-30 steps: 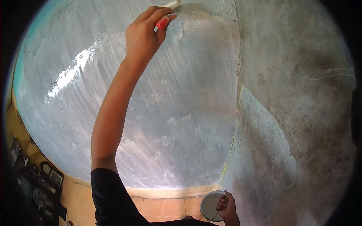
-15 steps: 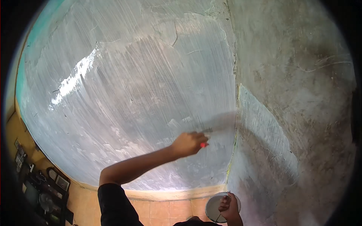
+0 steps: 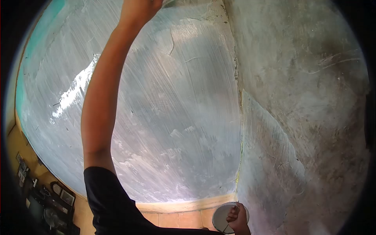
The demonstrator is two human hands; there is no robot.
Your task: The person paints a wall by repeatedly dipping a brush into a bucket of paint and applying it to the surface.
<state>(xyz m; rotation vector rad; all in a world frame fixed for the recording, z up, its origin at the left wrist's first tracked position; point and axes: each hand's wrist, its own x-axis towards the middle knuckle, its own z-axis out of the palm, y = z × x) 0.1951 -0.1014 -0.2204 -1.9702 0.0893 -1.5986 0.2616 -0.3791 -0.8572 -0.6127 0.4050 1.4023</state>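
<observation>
My left hand (image 3: 147,7) is raised to the upper edge of the view, partly cut off, with its fingers closed on a tool (image 3: 169,4) of which only a thin part shows against the wall (image 3: 176,90). That wall carries a whitish, streaked, wet-looking coat. Low on the right, my right hand (image 3: 237,217) is closed round the thin handle of a round bucket (image 3: 220,217) holding pale material.
A rough grey-brown wall (image 3: 313,102) meets the coated one at a corner, with a pale patch beside the joint. Orange floor tiles (image 3: 189,220) lie below. Framed pictures (image 3: 67,197) and a fan (image 3: 51,216) are at lower left.
My left hand has moved up and to the left from the lower middle of the wall, its arm now stretched upward. My right hand stays at the bucket.
</observation>
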